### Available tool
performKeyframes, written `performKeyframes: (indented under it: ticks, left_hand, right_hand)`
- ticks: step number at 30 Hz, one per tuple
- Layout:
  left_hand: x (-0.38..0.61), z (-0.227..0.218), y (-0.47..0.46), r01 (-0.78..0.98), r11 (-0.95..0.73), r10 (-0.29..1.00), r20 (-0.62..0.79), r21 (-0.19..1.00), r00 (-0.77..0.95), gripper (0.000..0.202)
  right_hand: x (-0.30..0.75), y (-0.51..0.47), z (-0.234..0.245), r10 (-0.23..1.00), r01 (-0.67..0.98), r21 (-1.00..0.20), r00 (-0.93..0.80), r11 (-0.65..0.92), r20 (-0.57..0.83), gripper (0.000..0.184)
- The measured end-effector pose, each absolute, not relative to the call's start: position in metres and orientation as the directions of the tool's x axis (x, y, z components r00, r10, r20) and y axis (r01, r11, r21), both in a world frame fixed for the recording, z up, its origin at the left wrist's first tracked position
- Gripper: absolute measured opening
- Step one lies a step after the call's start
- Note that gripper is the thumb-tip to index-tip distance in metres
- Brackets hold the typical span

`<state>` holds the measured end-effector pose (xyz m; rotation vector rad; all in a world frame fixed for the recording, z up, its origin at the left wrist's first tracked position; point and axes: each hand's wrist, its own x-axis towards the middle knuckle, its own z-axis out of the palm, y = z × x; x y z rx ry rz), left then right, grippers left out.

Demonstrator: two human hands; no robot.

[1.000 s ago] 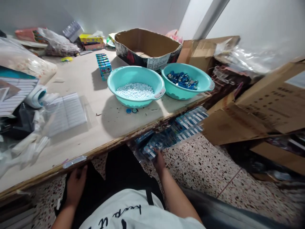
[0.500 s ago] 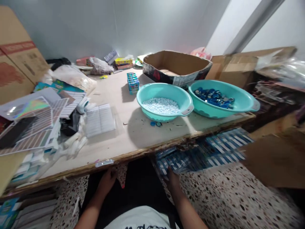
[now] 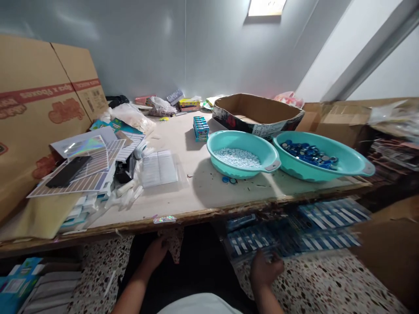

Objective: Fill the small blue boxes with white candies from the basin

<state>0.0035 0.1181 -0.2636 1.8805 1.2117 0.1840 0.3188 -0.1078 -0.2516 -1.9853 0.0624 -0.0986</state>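
Note:
My left hand [image 3: 156,253] rests on my dark-clothed thigh just below the table's front edge; its fingers look loosely laid out, with nothing seen in them. My right hand [image 3: 264,268] is beside my other leg, fingers apart, just in front of clear packs of blue items with white strips [image 3: 250,240] under the tabletop. I see nothing held in it. On the table above stand a turquoise basin of small pale pieces [image 3: 237,158] and a turquoise basin of blue and silvery round pieces [image 3: 309,155].
A cut-down carton [image 3: 258,109] stands behind the basins, with a stack of small blue boxes [image 3: 200,129] to its left. Printed sheets, a black phone [image 3: 68,171] and plastic sleeves [image 3: 159,168] cover the left side. A large cardboard box [image 3: 49,109] stands at far left.
My right hand has come away from the packs under the table, and its fingers have parted. My left hand stays on my thigh. The camera view has shifted, bringing more of the left carton into sight.

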Motion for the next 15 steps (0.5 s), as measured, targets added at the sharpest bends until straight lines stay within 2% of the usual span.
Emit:
performKeyframes:
  ticks: [1, 3, 5, 7, 10, 13, 15]
  left_hand:
    - [0.003, -0.263, 0.118, 0.662, -0.153, 0.8, -0.302, 0.733, 0.519, 0.035]
    - [0.002, -0.26, 0.119, 0.644, -0.157, 0.804, -0.283, 0.748, 0.524, 0.036]
    - [0.002, -0.256, 0.12, 0.625, -0.157, 0.812, -0.26, 0.765, 0.523, 0.035]
    - [0.003, -0.251, 0.121, 0.604, -0.159, 0.825, -0.231, 0.781, 0.516, 0.035]
    - [0.002, -0.238, 0.116, 0.579, -0.18, 0.847, -0.174, 0.795, 0.503, 0.033]
    - [-0.005, -0.221, 0.102, 0.557, -0.233, 0.862, -0.095, 0.797, 0.497, 0.026]
    - [-0.016, -0.209, 0.087, 0.532, -0.279, 0.865, -0.03, 0.8, 0.5, 0.024]
  right_hand:
    - [0.322, -0.111, -0.244, -0.07, 0.077, -0.912, 0.991, -0.404, 0.114, 0.051]
    - [0.327, -0.115, -0.23, 0.054, 0.307, -0.872, 0.949, -0.381, 0.31, 0.042]
    - [0.325, -0.111, -0.221, 0.251, 0.584, -0.747, 0.812, -0.317, 0.527, 0.033]
    - [0.317, -0.098, -0.213, 0.427, 0.787, -0.578, 0.608, -0.215, 0.67, 0.025]
    - [0.296, -0.067, -0.193, 0.541, 0.911, -0.409, 0.369, -0.05, 0.756, 0.021]
    - [0.277, -0.031, -0.156, 0.544, 0.949, -0.3, 0.201, 0.099, 0.815, 0.021]
    - [0.269, -0.007, -0.13, 0.517, 0.957, -0.257, 0.155, 0.131, 0.842, 0.02]
